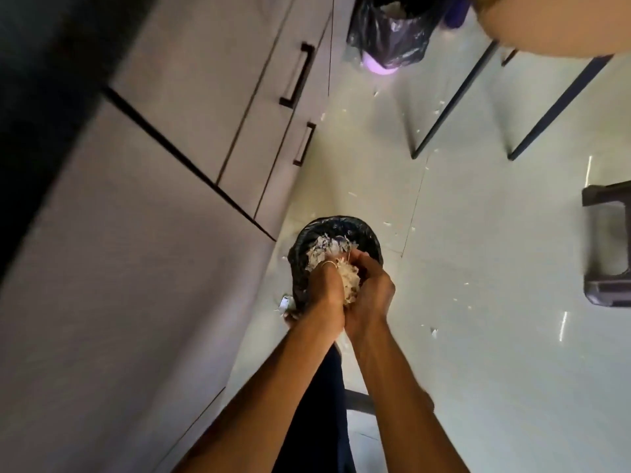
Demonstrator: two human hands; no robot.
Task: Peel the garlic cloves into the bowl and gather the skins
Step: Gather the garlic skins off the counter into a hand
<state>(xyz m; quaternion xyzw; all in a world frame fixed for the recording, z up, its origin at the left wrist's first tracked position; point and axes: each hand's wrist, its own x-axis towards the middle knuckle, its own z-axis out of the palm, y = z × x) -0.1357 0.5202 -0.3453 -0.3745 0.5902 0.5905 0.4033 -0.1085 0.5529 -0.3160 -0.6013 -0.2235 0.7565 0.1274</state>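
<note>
Well, head view, the only one given. Looks late-stage: peeling prob. done, gathering under way, w/ a wad of skins (348, 285) held right over the bin (305, 241) on the floor (495, 336). Both cupped together: left hand (326, 297) & right hand (372, 295) pressed side by side, fingers curled in round the wad, squeezing it between the palms; thin ring (329, 264) on a left finger. No bowl or cloves in frame, so can't confirm the peel count. Left to do, by this read: drop the wad, then pick up loose scraps (387, 224) strewn over the tiles, from beside the bin out to the table legs (454, 100). Counts: 2 hands, 1 wad, 2 bag-lined bins (near one under the hands, far bin (392, 32) at top w/ pale stuff inside), 2 drawer handles (296, 75) on the cabinet at left, 1 stool (607, 247) at right, scraps well over 10, too small for an exact tally.
</note>
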